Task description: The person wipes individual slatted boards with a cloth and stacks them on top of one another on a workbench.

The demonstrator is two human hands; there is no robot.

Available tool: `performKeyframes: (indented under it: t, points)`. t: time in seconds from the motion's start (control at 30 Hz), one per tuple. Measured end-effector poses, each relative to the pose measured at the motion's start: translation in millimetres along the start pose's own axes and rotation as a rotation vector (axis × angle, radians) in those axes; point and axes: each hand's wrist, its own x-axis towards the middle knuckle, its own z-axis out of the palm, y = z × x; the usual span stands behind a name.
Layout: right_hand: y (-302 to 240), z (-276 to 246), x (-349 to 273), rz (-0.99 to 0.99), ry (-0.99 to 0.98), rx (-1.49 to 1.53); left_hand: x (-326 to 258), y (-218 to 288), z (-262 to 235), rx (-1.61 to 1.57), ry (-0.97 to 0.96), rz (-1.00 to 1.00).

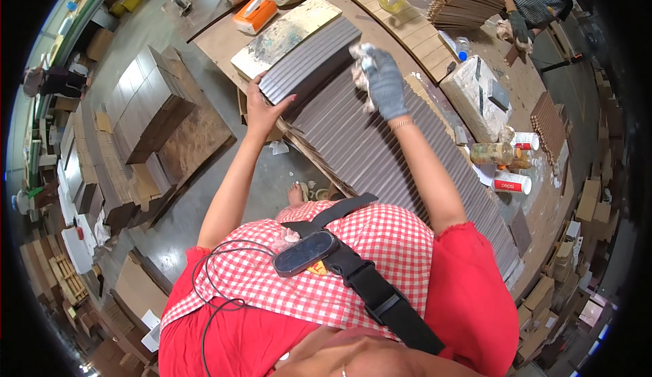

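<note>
A block of flat grey strips (312, 61), stacked closely with lines running along it, lies in front of me. My bare left hand (263, 109) grips its near left end, thumb on one side and fingers on the other. My right hand (386, 82), in a grey glove, is closed around a crumpled, stained white rag (362, 75) just right of the block's far end. Beneath both lies a long row of dark grey-brown strips (373, 143), packed side by side and running toward me under my right forearm.
A paint-stained pale board (288, 38) lies behind the block, near an orange tissue pack (255, 14). On the right are a white foam block (475, 95), a jar (492, 153) and red-and-white cups (513, 182). Stacked panels (146, 105) stand left. Another person's gloved hand (519, 27) works far right.
</note>
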Motion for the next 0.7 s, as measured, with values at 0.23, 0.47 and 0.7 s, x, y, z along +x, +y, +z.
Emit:
performKeyframes:
  t: [0.23,0.47,0.7]
  points:
    - [51.7,53.6,125.1,-0.254,-0.148,-0.171,-1.4,12.6,13.7,-0.119,0.016,0.002]
    - [39.4,104.8,31.6,-0.681,-0.253,-1.212,-22.1,-1.9,26.4,-0.089,0.038,-0.061]
    - [35.7,104.6,3.1,-0.869,-0.388,-0.750,-31.3,-17.0,36.6,-0.064,0.019,-0.077]
